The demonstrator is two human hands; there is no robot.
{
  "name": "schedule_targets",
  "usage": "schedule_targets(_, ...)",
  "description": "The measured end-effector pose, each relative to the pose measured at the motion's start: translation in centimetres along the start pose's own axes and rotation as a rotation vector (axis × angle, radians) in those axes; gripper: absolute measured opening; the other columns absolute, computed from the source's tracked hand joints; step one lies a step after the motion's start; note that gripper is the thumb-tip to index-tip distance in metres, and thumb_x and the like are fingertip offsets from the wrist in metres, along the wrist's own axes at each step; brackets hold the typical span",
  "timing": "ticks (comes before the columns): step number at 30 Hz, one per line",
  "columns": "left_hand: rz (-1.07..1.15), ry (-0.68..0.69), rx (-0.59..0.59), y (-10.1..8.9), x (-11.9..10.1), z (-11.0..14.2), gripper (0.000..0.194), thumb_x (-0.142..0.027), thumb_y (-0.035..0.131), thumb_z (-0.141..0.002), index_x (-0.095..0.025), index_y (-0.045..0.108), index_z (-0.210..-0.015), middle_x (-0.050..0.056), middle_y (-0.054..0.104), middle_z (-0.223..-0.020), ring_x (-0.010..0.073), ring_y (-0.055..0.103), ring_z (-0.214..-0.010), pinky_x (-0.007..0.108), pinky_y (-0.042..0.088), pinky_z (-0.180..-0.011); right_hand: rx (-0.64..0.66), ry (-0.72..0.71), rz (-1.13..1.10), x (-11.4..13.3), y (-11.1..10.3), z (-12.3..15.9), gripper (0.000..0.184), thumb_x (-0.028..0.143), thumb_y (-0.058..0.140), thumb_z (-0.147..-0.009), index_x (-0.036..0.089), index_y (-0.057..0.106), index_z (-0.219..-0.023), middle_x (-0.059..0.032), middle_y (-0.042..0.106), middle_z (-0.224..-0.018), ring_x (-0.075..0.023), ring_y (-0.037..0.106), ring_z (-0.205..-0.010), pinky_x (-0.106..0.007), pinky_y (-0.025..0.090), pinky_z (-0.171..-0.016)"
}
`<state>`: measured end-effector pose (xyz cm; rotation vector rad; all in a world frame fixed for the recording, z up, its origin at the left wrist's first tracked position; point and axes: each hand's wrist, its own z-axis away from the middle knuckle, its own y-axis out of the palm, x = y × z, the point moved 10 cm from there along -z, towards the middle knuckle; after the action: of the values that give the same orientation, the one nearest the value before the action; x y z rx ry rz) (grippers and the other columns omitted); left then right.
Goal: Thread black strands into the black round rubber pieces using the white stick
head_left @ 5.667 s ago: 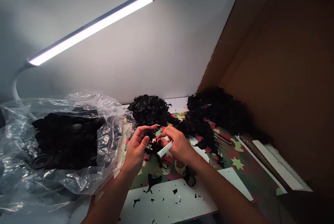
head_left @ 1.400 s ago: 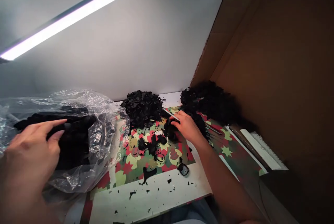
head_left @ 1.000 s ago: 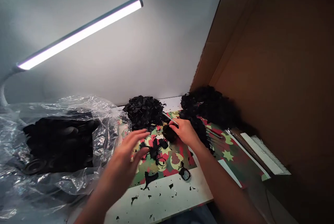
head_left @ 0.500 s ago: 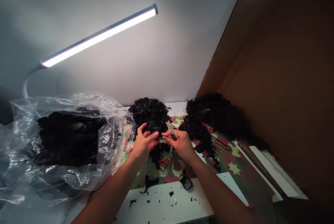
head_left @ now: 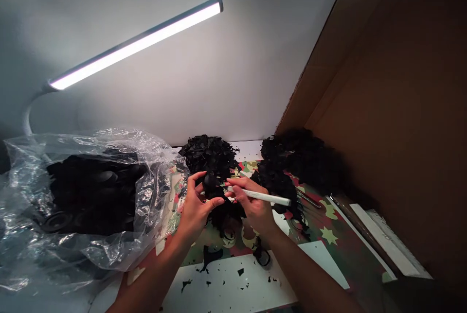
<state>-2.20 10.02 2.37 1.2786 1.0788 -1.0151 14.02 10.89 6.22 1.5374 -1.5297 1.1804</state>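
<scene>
In the head view, our left hand (head_left: pixel 195 203) grips a small black piece (head_left: pixel 210 182) between thumb and fingers, above the patterned cover (head_left: pixel 251 228). Our right hand (head_left: pixel 253 206) holds a white-handled tool (head_left: pixel 266 198), its tip near the piece. The plastic bag (head_left: pixel 153 196) of black parts (head_left: pixel 91 196) lies left of our hands.

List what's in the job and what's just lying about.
In the job:
- black part in left hand
- white pen-like tool in right hand
- probably clear plastic bag

Apparently lying about:
- slim metal tool
- long white strip
</scene>
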Motion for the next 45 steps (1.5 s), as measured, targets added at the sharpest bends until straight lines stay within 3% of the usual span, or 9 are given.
schedule_targets(5,0.048,0.049,0.003,-0.2,-0.2,0.0,0.083,-0.024,0.085,-0.07,-0.028,0.038,-0.137,0.009,0.071,-0.121,0.0275,0.068,-0.114,0.037,0.055,-0.091,0.039,-0.1,0.083,1.2,1.0,0.1,0.011,0.028,0.068,-0.091,0.023,0.067,-0.081,-0.0066,0.075,-0.104,-0.0235,0.069,-0.098,-0.036,0.051,-0.088)
schedule_targets(12,-0.013,0.099,0.007,-0.1,-0.7,0.1,0.086,-0.024,0.083,-0.074,-0.03,0.032,-0.143,0.01,0.067,-0.129,0.0246,0.065,-0.118,0.037,0.052,-0.098,0.195,-0.044,0.132,0.6,2.2,0.4,0.01,0.025,0.059,-0.095,0.023,0.063,-0.086,-0.0055,0.07,-0.125,-0.0236,0.065,-0.116,-0.037,0.047,-0.099)
schedule_targets(20,-0.179,0.139,-0.02,-0.1,-1.3,0.7,0.09,-0.014,0.077,-0.075,-0.032,0.031,-0.151,0.004,0.069,-0.112,0.0216,0.068,-0.102,0.035,0.053,-0.091,0.211,-0.228,0.401,1.7,3.5,1.1,0.017,0.021,0.049,-0.099,0.023,0.064,-0.108,-0.0061,0.073,-0.106,-0.0227,0.064,-0.099,-0.038,0.044,-0.093)
schedule_targets(23,-0.066,0.129,-0.039,-0.4,-1.4,0.9,0.089,-0.012,0.075,-0.075,-0.035,0.034,-0.15,-0.001,0.067,-0.098,0.0163,0.066,-0.089,0.028,0.053,-0.082,0.123,-0.166,0.527,0.5,2.4,0.3,0.019,0.018,0.045,-0.099,0.021,0.063,-0.104,-0.007,0.071,-0.098,-0.023,0.063,-0.093,-0.038,0.042,-0.09)
schedule_targets(26,0.032,0.066,-0.033,-0.7,-0.7,0.6,0.079,-0.016,0.079,-0.073,-0.032,0.046,-0.144,-0.001,0.066,-0.097,0.0138,0.062,-0.084,0.023,0.05,-0.075,0.121,0.023,0.593,-2.3,0.7,-0.7,0.016,0.014,0.048,-0.092,0.02,0.061,-0.086,-0.0047,0.069,-0.084,-0.0212,0.062,-0.078,-0.034,0.042,-0.076)
schedule_targets(30,0.242,-0.186,-0.001,-0.2,2.1,0.3,0.067,-0.02,0.087,-0.064,-0.022,0.063,-0.126,0.001,0.067,-0.094,0.0159,0.064,-0.084,0.027,0.05,-0.078,0.165,0.195,0.438,-4.5,-0.3,-1.2,0.017,0.011,0.054,-0.082,0.021,0.055,-0.068,-0.0021,0.07,-0.082,-0.0183,0.061,-0.073,-0.029,0.041,-0.066)
schedule_targets(36,0.382,-0.272,-0.055,-0.3,3.2,0.1,0.029,-0.028,0.081,-0.067,-0.019,0.068,-0.091,0.005,0.072,-0.09,0.0196,0.066,-0.089,0.031,0.051,-0.083,0.005,0.104,0.191,-2.2,-0.8,-1.4,0.015,0.028,0.057,-0.09,0.021,0.064,-0.08,-0.0035,0.072,-0.09,-0.0203,0.064,-0.083,-0.032,0.046,-0.074)
schedule_targets(41,0.334,-0.252,0.015,-0.3,2.4,0.0,0.039,-0.03,0.078,-0.076,-0.023,0.066,-0.112,0.006,0.071,-0.109,0.0215,0.066,-0.103,0.034,0.05,-0.091,0.045,0.042,0.057,-0.4,0.2,-0.7,0.018,0.029,0.058,-0.093,0.021,0.059,-0.077,-0.0046,0.074,-0.103,-0.0206,0.066,-0.09,-0.034,0.048,-0.081)
schedule_targets(45,0.231,-0.232,0.079,0.2,2.0,0.3,0.043,-0.036,0.074,-0.081,-0.022,0.063,-0.12,0.006,0.07,-0.107,0.0206,0.065,-0.103,0.03,0.051,-0.09,0.096,-0.019,0.046,0.6,1.2,-0.1,0.017,0.026,0.059,-0.093,0.022,0.057,-0.076,-0.0041,0.075,-0.106,-0.0203,0.068,-0.092,-0.033,0.05,-0.082)
